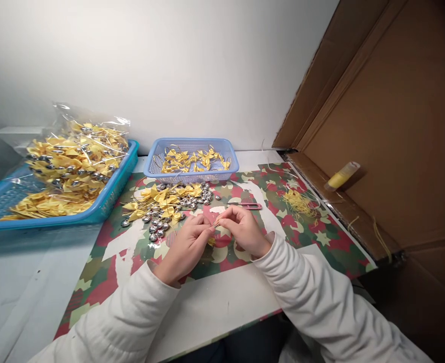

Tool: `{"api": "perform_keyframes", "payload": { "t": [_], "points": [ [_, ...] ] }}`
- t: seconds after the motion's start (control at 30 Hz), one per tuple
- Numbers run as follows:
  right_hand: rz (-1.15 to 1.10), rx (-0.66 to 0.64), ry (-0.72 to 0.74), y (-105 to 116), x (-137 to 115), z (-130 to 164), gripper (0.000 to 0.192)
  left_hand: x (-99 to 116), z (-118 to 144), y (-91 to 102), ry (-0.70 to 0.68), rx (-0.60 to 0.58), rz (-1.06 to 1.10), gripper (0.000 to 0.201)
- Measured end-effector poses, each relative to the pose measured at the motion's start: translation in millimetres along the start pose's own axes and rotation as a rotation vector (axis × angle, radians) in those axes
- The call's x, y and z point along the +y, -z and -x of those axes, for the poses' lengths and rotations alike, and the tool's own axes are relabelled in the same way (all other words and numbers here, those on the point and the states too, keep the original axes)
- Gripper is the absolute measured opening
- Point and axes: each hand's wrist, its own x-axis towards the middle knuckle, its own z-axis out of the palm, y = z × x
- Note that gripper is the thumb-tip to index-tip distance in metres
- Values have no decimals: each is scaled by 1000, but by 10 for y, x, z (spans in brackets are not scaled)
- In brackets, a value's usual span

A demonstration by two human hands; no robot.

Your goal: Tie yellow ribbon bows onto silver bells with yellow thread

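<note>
My left hand (188, 245) and my right hand (245, 231) meet fingertip to fingertip over the patterned mat. Both are closed in a pinch on a thin golden cord (217, 222), most of which my fingers hide. A small bit of yellow ribbon (211, 242) shows just below the fingertips. Left of and beyond the hands lies a heap of yellow ribbon bows (167, 200) with golden cords, mixed with shiny silver bells (157, 230). A pink-handled cutter (249, 206) rests on the mat just past my right hand.
Beyond the heap stands a blue basket (192, 176) with yellow bows. At left, a larger blue basket (112, 201) bears a clear bag (78, 151) of bows with bells. Loose yellow cords (300, 202) lie at right, near a yellow-filled tube (342, 176) on the cardboard (389, 111).
</note>
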Motion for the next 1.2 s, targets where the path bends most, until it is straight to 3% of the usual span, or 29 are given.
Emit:
{"api": "perform_keyframes", "payload": {
  "t": [0.4, 0.47, 0.6, 0.67, 0.9, 1.2],
  "points": [
    [-381, -289, -403, 125, -38, -56, 9, 46, 27, 32, -115, -25, 142, 36],
    [-256, -222, -349, 100, -28, -42, 12, 42, 32, 24, -100, -29, 178, 34],
    [149, 57, 3, 51, 4, -9, 13, -7, 36, 0, -38, 27, 223, 32],
    [211, 110, 108, 46, 16, 5, 12, -35, 35, -8, -10, 73, 215, 34],
    [76, -44, 100, 2, 99, 30, 18, -44, 29, -24, -60, 99, 105, 37],
    [74, -55, 163, 0, 101, 40, 15, -22, 38, 59, -157, -21, -46, 35]
  ]
}}
